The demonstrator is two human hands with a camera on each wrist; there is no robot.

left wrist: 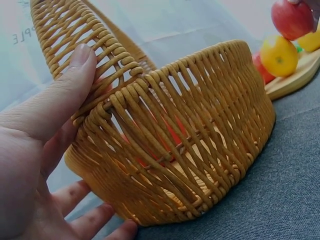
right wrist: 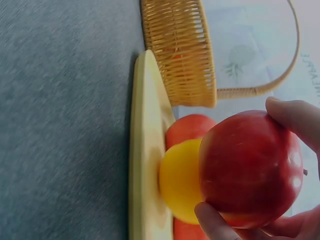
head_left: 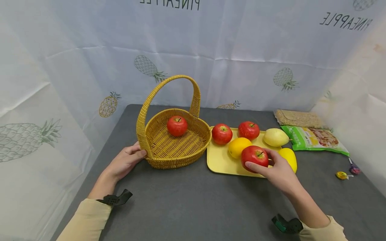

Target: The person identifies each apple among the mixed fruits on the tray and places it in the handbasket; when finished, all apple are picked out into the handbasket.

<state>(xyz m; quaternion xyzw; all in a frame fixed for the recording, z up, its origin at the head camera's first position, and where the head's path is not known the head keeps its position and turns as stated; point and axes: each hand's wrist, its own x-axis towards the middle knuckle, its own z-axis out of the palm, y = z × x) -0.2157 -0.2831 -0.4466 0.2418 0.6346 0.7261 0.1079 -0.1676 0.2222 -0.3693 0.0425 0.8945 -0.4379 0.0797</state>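
Note:
A woven yellow basket (head_left: 156, 157) with a tall handle stands on the dark table, one red apple (head_left: 177, 126) inside it. My left hand (head_left: 128, 160) rests against the basket's left wall (left wrist: 200, 130), thumb (left wrist: 65, 90) on the base of the handle, fingers straight. My right hand (head_left: 272, 169) grips a red apple (head_left: 254, 156) just above the yellow tray (head_left: 218, 162); in the right wrist view that apple (right wrist: 247, 167) is lifted clear of the tray (right wrist: 142, 165). On the tray lie two more red apples (head_left: 221, 134), an orange (head_left: 239, 146), a pear (head_left: 275, 137) and a yellow fruit (head_left: 288, 158).
A green snack bag (head_left: 315, 140) and a bag of grain (head_left: 298, 118) lie at the back right. Two small wrapped sweets (head_left: 343, 175) sit near the right edge. A pineapple-print cloth hangs behind and at both sides.

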